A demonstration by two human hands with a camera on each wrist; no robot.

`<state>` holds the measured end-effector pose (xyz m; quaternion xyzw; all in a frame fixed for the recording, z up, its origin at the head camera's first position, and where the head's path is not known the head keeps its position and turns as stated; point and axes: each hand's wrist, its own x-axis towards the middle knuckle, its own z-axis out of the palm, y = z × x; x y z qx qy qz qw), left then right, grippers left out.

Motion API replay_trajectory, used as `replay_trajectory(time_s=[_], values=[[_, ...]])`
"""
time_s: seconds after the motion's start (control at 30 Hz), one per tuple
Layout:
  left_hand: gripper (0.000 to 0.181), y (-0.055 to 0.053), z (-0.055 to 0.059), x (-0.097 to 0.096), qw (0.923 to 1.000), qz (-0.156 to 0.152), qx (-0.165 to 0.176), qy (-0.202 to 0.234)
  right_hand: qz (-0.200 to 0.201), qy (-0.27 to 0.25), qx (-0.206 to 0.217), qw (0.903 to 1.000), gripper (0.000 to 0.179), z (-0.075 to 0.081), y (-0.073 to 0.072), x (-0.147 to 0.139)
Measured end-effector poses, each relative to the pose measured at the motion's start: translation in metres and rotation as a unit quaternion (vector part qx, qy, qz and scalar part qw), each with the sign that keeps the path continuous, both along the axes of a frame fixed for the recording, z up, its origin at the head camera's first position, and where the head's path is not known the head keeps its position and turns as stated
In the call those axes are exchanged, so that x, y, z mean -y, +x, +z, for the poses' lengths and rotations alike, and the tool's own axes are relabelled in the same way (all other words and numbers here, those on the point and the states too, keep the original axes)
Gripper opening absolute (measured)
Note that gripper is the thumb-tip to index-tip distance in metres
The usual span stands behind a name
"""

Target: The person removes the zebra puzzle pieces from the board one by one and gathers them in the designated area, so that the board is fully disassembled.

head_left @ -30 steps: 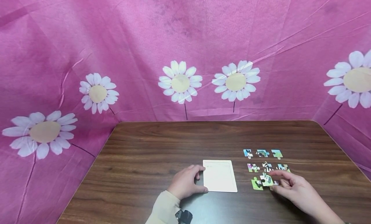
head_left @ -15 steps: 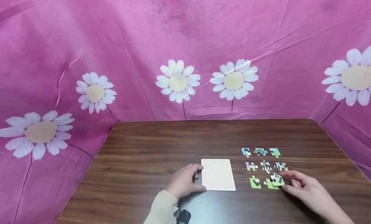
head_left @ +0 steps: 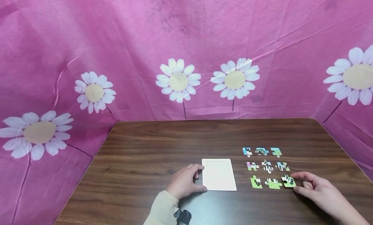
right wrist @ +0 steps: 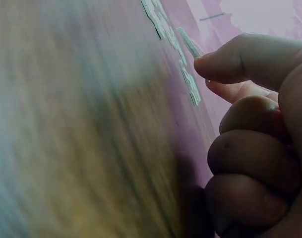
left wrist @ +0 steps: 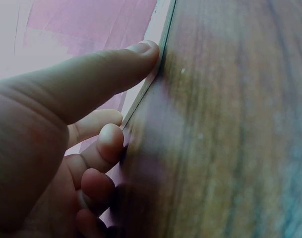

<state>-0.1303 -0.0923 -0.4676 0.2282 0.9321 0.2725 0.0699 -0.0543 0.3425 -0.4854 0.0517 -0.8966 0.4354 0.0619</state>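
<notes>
In the head view my right hand (head_left: 319, 191) pinches a jigsaw piece (head_left: 288, 181) with a black-and-white figure on green, at the right end of the front row. The right wrist view shows the pinched piece (right wrist: 189, 43) tilted between thumb and finger, the other fingers curled. My left hand (head_left: 185, 182) holds the left edge of a square white puzzle tray (head_left: 220, 174), thumb at the near corner and index finger farther up. In the left wrist view the thumb (left wrist: 103, 72) presses on the tray's edge and the other fingers bend beside it.
Several jigsaw pieces lie spaced in rows right of the tray, among them a green corner piece (head_left: 256, 182), a green middle piece (head_left: 273, 183) and a striped piece (head_left: 266, 166). The brown wooden table (head_left: 163, 144) ends at a pink curtain (head_left: 204, 30) with daisies.
My right hand has carried the pinched piece rightward over the front row to its right end, uncovering the green middle piece. The left hand stays on the tray.
</notes>
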Motion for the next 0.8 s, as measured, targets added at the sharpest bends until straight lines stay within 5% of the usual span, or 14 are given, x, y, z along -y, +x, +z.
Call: replay_trajectory(time_s=[0.3, 0.53, 0.8], values=[[0.066, 0.0007, 0.0035, 0.001, 1.0, 0.003, 0.005, 0.007, -0.013, 0.07, -0.005, 0.9975, 0.035, 0.0006, -0.0044, -0.0038], [0.066, 0.0005, 0.0023, -0.0003, 0.9999, 0.004, 0.0, 0.009, -0.006, 0.057, -0.018, 0.9982, 0.04, 0.0, -0.0055, -0.0055], [0.065, -0.0001, 0.0012, 0.0001, 1.0, 0.0, -0.004, 0.009, -0.034, 0.072, -0.02, 0.9966, 0.023, -0.0013, -0.0035, 0.0003]])
